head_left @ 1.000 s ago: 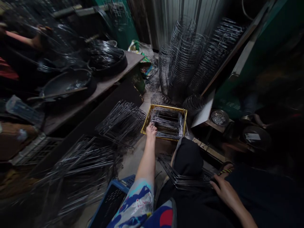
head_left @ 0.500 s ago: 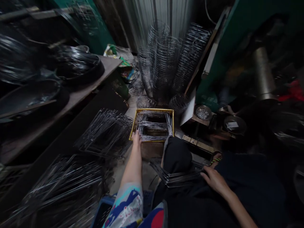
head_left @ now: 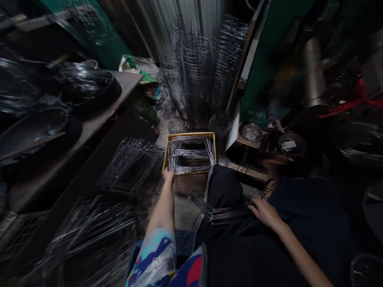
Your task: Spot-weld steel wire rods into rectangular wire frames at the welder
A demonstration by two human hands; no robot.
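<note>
A yellow crate [head_left: 213,145] stands on the floor ahead, with bent wire frames [head_left: 191,152] stacked inside around its walls and across its middle. My left hand [head_left: 169,174] is closed at the crate's near left corner, its fingers partly hidden over the rim. Across my dark-covered lap lies a small bundle of bent metal wire frames [head_left: 220,214]. My right hand [head_left: 265,211] is closed on the right end of this bundle; the fingertips are hard to make out.
Heaps of wire frames [head_left: 128,163] lie left of the crate. Tall stacks of wire rings [head_left: 196,71] rise behind it. A bench [head_left: 98,105] with black basins runs along the left. On the right are a bowl of small metal parts [head_left: 251,132] and a metal cylinder [head_left: 314,71].
My left hand has shifted from the wire frames at the crate's left side to its near left corner. My right hand stays on the bundle. The whole view has swung slightly.
</note>
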